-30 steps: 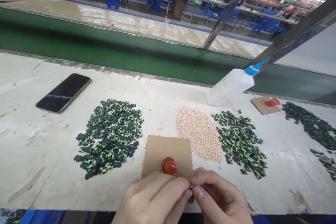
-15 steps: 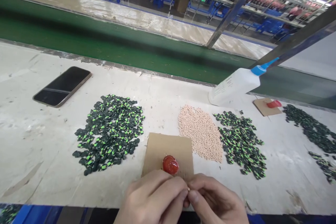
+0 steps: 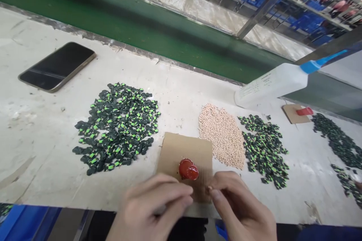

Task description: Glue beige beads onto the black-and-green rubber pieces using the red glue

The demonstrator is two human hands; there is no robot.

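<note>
My left hand (image 3: 152, 207) and my right hand (image 3: 240, 207) are at the near table edge, both with fingers pinched, now a small gap apart. What each pinches is too small to make out. Just beyond them a brown cardboard square (image 3: 183, 154) carries a red glossy blob (image 3: 188, 169). A pile of small pale beige pieces (image 3: 222, 135) lies right of the card. A heap of black-and-green pieces (image 3: 117, 126) lies to its left, and another black-and-green heap (image 3: 264, 150) lies to the right of the beige pile.
A dark phone (image 3: 56, 66) lies at far left. A white squeeze bottle with a blue nozzle (image 3: 277, 83) lies tilted at the back right, near a second card with a red cap (image 3: 298, 113). More dark pieces (image 3: 336, 141) spread at right. A green conveyor belt (image 3: 141, 30) runs behind.
My two hands were pressed together at the fingertips; now they have drawn slightly apart. The view has tipped downward and nearer to the table.
</note>
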